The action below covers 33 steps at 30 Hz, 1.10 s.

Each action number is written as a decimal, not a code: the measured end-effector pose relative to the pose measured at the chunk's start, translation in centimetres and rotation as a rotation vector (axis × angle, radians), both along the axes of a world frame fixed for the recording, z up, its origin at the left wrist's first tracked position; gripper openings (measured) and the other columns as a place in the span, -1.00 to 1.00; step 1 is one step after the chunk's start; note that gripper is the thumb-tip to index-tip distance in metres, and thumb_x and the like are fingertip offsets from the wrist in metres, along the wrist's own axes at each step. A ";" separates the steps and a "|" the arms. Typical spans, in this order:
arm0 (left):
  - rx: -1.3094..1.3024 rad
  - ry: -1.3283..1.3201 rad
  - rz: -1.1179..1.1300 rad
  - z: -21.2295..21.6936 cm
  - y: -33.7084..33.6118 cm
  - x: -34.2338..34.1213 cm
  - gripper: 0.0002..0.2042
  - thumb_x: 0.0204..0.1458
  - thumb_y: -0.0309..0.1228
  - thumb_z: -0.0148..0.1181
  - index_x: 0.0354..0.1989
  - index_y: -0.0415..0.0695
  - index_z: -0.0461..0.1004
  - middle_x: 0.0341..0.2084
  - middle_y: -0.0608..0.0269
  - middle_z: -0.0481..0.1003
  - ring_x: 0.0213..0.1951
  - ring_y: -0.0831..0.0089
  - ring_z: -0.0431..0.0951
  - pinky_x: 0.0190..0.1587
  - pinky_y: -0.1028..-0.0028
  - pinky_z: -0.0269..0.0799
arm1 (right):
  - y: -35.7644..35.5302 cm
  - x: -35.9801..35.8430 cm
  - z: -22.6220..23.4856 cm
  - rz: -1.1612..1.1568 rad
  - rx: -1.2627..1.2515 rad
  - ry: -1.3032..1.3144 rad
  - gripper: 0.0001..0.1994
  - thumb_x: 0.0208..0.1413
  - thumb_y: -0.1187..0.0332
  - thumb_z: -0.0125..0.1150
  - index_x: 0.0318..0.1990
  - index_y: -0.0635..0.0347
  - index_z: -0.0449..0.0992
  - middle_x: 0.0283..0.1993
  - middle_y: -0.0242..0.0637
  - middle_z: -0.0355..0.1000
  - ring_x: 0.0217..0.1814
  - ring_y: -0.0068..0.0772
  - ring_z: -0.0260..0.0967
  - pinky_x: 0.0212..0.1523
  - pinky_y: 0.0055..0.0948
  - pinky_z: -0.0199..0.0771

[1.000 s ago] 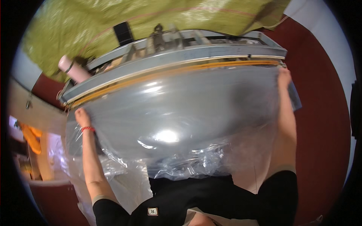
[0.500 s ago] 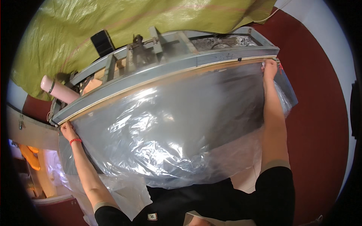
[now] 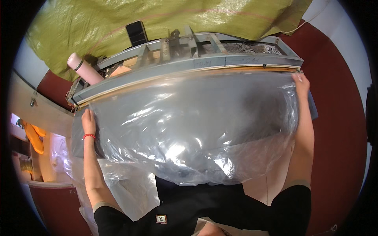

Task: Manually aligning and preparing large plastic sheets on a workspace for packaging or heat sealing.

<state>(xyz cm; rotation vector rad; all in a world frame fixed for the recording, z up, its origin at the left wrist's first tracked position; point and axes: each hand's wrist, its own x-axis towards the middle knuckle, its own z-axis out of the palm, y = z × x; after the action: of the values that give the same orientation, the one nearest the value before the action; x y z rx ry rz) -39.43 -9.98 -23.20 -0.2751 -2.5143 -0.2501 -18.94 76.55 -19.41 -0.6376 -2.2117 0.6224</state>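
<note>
**Clear plastic sheet stretched between both hands over a metal frame**

A wide clear plastic sheet [image 3: 189,129] hangs spread in front of the person, its upper edge lying along the long front rail of a grey metal frame [image 3: 220,63]. The sheet is crinkled and shiny, and its lower part sags in loose folds down toward the person's black shirt [image 3: 204,208].

The left hand [image 3: 88,120] is at the sheet's left edge, just below the left end of the frame; its fingers lie against the plastic, but whether they pinch it or only press flat cannot be told. A red band [image 3: 89,136] circles that wrist. The right hand [image 3: 301,84] is raised to the sheet's upper right corner, right at the frame's right end, its fingers curled onto the plastic edge there.

A thin strip of pale wood runs under the frame's rail. Behind the frame lies a yellow-green woven tarp [image 3: 157,19], with a pink roll [image 3: 80,67] near the frame's left end. More loose plastic [image 3: 118,185] bunches below the left forearm. The floor [image 3: 338,137] at the right is dark red.
</note>
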 end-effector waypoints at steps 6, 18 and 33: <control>0.520 -0.378 -0.417 4.8 13.5 6.9 -0.91 0.03 -0.44 -0.01 -0.41 -0.18 0.26 -0.54 0.16 0.38 -0.43 0.33 0.41 -0.37 0.46 0.29 | 4.4 11.8 1.8 -0.863 0.101 -0.042 -0.68 -0.09 0.13 0.14 -0.19 0.07 0.49 -0.14 -0.13 0.42 -0.08 -0.17 0.34 -0.10 -0.29 0.31; 0.927 -0.651 -0.802 12.9 22.3 15.8 -0.82 -0.11 -0.59 0.18 -0.52 -0.13 0.26 -0.47 0.37 0.35 -0.36 0.61 0.36 -0.22 0.61 0.28 | -36.2 -3.1 9.8 1.183 -0.070 0.020 -0.59 -0.16 0.42 0.22 -0.06 0.18 0.37 -0.05 -0.28 0.31 0.04 -0.37 0.23 0.06 -0.46 0.18; 0.450 -0.326 -0.815 14.5 23.3 16.5 -0.85 -0.16 -0.60 0.15 -0.44 -0.18 0.30 -0.58 0.41 0.27 -0.53 0.72 0.25 -0.52 0.70 0.17 | -44.3 -2.5 6.9 1.428 -0.933 -0.154 -0.93 0.01 0.41 0.07 -0.39 0.19 0.42 -0.47 -0.51 0.36 -0.51 -0.76 0.19 -0.52 -0.73 0.17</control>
<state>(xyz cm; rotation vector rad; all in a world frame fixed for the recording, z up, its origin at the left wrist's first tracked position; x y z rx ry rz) -22.90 13.27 -8.70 -1.1311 -2.4202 -1.2394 -21.44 32.25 -12.46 0.6966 -2.1287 2.4021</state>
